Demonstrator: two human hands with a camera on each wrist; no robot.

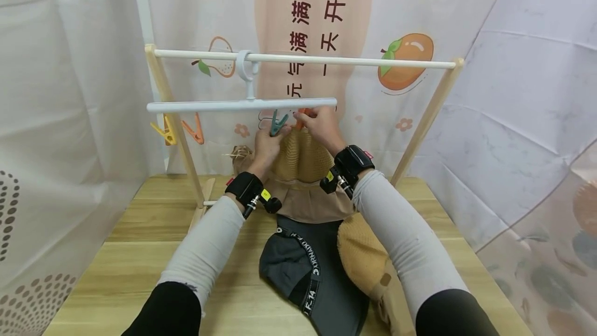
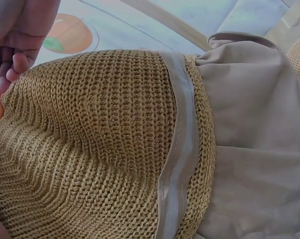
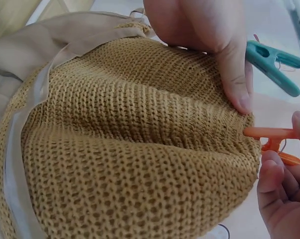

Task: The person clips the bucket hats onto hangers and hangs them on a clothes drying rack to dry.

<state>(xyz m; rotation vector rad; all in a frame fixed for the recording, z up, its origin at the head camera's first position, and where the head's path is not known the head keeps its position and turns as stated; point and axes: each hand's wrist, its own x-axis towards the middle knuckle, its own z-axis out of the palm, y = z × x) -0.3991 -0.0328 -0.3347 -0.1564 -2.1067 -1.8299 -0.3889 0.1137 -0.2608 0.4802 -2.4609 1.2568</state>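
A tan knitted sun hat [image 1: 300, 157] with a beige cloth brim hangs below a light blue clip hanger [image 1: 200, 106], its crown pointing up. My left hand [image 1: 267, 148] pinches the crown near its top; in the right wrist view its thumb presses on the knit. With my right hand [image 1: 324, 126] I pinch an orange clothespin [image 3: 272, 132], whose tip meets the crown's edge. A teal clothespin [image 1: 278, 123] on the hanger is right beside my left hand. In the left wrist view, knit [image 2: 105, 129] fills most of the picture.
The hanger hooks over the white rail [image 1: 350, 61] of a wooden stand. Yellow [image 1: 164, 131] and orange [image 1: 194, 128] clothespins hang at its left. A dark grey cap [image 1: 289, 266] and another tan hat [image 1: 364, 250] lie on the wooden table [image 1: 121, 274].
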